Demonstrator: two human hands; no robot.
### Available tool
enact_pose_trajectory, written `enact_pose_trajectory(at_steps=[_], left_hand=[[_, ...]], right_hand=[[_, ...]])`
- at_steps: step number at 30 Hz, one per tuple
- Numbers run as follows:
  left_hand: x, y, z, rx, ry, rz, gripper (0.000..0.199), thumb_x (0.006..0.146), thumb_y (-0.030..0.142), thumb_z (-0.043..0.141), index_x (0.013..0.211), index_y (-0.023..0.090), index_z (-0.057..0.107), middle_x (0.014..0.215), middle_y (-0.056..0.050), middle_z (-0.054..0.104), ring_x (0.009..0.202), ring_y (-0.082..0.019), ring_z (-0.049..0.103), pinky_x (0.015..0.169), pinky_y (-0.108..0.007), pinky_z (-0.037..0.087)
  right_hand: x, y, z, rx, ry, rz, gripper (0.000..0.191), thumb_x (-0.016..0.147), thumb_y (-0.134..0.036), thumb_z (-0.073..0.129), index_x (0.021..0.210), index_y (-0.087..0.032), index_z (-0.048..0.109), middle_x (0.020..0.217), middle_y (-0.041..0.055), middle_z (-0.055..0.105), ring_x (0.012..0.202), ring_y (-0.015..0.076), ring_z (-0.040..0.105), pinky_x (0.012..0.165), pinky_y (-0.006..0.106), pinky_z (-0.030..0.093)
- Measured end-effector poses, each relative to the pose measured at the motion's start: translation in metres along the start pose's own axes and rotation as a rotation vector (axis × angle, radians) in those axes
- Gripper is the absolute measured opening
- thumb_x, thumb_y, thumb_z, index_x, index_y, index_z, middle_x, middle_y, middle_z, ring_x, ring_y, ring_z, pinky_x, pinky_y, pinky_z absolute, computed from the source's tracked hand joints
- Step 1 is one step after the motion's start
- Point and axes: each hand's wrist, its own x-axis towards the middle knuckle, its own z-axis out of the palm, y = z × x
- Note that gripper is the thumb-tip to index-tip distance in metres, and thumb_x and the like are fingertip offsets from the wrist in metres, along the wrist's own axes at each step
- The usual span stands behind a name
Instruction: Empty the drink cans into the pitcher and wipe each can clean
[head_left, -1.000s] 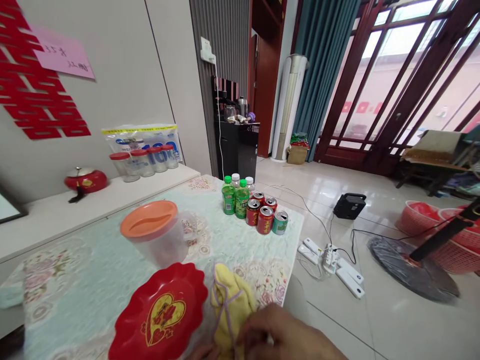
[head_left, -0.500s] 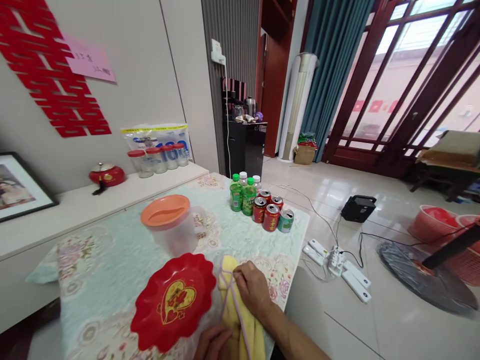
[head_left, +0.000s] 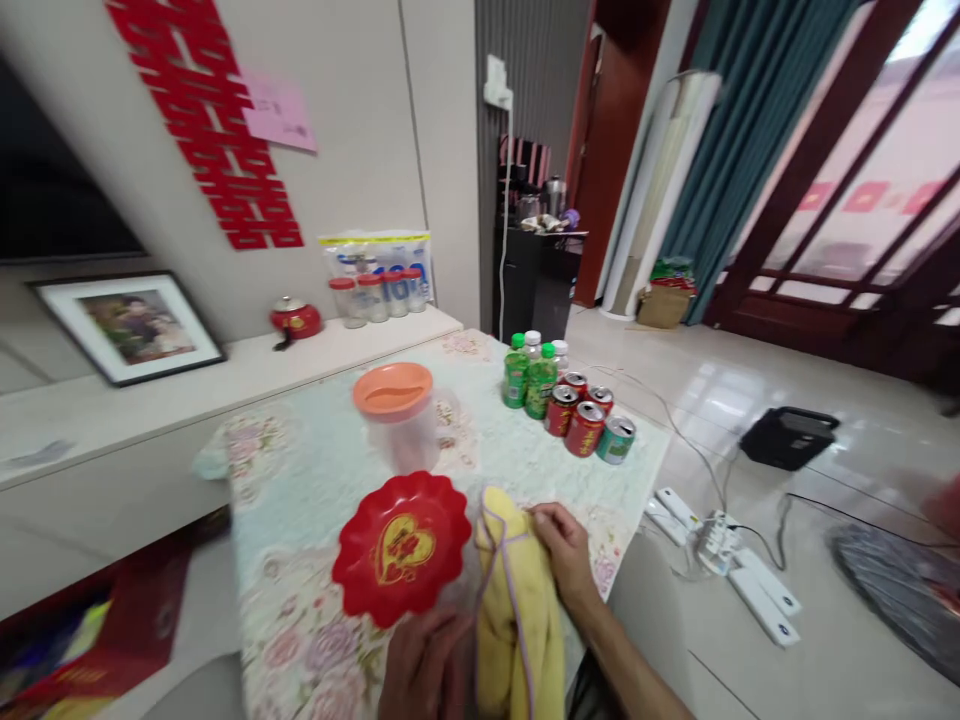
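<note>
A yellow cloth (head_left: 517,610) with purple edging lies bunched along the right part of the covered table. My right hand (head_left: 564,545) pinches the cloth's upper right edge between closed fingers. My left hand (head_left: 426,660) is at the cloth's lower left side, blurred, its fingers bent close together; whether they grip the cloth is unclear. Just left of the cloth sits a red scalloped plate (head_left: 405,550) with a gold heart. Behind the plate stands a clear plastic jug (head_left: 405,440) with an orange lid (head_left: 394,389).
Green-capped bottles (head_left: 541,385) and several cans (head_left: 585,430) stand at the table's far right corner. A white ledge (head_left: 247,375) behind holds a framed photo (head_left: 135,325), a red pot (head_left: 296,319) and glass jars (head_left: 373,298). Power strips (head_left: 761,595) lie on the floor.
The view has swung left, so the table sits farther right. My right hand has shifted to the cloth's outer edge, and the cloth is spread wider. My left hand stays near its lower left.
</note>
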Motion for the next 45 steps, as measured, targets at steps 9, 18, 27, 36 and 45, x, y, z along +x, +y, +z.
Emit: enact_pose_trajectory(at_steps=[9,18,27,36,45], left_hand=[[0.010,-0.022,-0.036,0.385,0.006,-0.191,0.023,0.100,0.027,0.063,0.122,0.025,0.070,0.134,-0.013,0.066,0.125,-0.031,0.063,0.102,-0.048,0.052],[-0.021,-0.040,-0.026,0.428,-0.052,-0.174,0.045,0.099,0.030,0.066,0.143,0.023,0.060,0.147,-0.016,0.059,0.133,-0.031,0.059,0.104,-0.046,0.053],[-0.026,-0.037,-0.013,0.354,0.024,-0.346,0.065,0.109,0.038,0.048,0.169,0.024,0.027,0.157,-0.020,0.049,0.143,-0.037,0.050,0.111,-0.055,0.047],[-0.026,-0.035,-0.010,0.384,0.096,-0.428,0.072,0.107,0.042,0.047,0.172,0.027,0.018,0.154,-0.021,0.051,0.138,-0.039,0.055,0.107,-0.058,0.050],[0.077,-0.061,-0.022,0.060,0.032,-0.573,0.077,0.098,0.039,0.062,0.166,0.021,0.029,0.167,-0.023,0.042,0.156,-0.041,0.044,0.122,-0.062,0.045]], right_hand=[[0.001,-0.012,-0.003,0.183,0.122,0.143,0.047,0.085,-0.062,0.081,0.094,-0.018,0.073,0.091,0.0024,0.073,0.083,0.0170,0.067,0.079,0.033,0.056],[0.005,-0.045,-0.002,0.152,0.125,0.170,0.053,0.066,-0.071,0.083,0.079,-0.020,0.078,0.065,0.0031,0.066,0.056,0.0168,0.053,0.054,0.031,0.045],[0.064,-0.095,0.030,-0.078,0.028,-0.119,0.050,0.075,-0.069,0.077,0.084,-0.019,0.077,0.084,0.0078,0.075,0.075,0.0203,0.065,0.070,0.035,0.055],[0.141,-0.203,0.098,-0.395,-0.211,-0.497,0.053,0.093,-0.055,0.063,0.131,-0.019,0.068,0.134,0.0142,0.069,0.119,0.0258,0.067,0.097,0.042,0.058],[0.174,-0.273,0.167,-1.046,-0.616,-0.540,0.039,0.103,-0.044,0.069,0.132,-0.018,0.066,0.134,0.0100,0.068,0.116,0.0235,0.069,0.099,0.047,0.060]])
